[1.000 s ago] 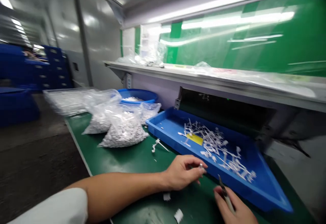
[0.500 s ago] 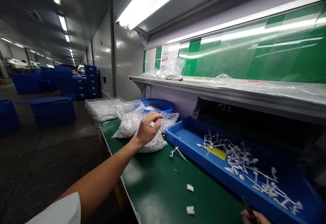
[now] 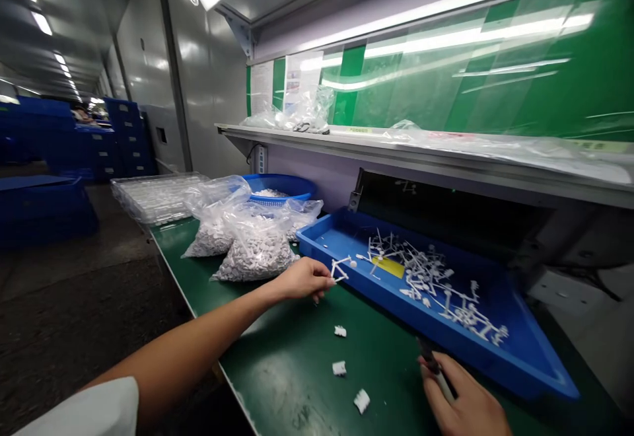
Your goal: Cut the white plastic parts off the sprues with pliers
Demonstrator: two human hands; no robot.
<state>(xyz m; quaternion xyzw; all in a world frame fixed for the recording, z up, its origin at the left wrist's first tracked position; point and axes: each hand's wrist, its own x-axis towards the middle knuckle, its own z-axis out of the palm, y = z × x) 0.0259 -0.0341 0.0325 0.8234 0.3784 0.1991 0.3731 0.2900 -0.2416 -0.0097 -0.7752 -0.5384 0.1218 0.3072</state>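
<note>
My left hand [image 3: 308,280] pinches a branched white plastic sprue [image 3: 339,269] by one end, over the green tabletop beside the tray's near edge. In my right hand [image 3: 460,390] is a slim tool [image 3: 438,370] with a dark tip and a pale grey handle; its exact kind is unclear. Small white plastic parts lie between my hands: one farther back [image 3: 339,331], another in the middle [image 3: 339,368], and a third [image 3: 362,401] closest to me. A blue tray [image 3: 396,317] holds a tangle of white sprues [image 3: 430,277] and a yellow label [image 3: 387,266].
Clear bags of small white pieces [image 3: 255,251] stand behind my left hand. Beyond them are a blue basket [image 3: 297,186] and stacked clear plastic trays [image 3: 158,198]. A shelf [image 3: 396,144] overhangs the back of the green table [image 3: 277,363].
My left hand has come down from in front of the bags and now grips a sprue. More of my right hand and its tool shows. The camera view has shifted right.
</note>
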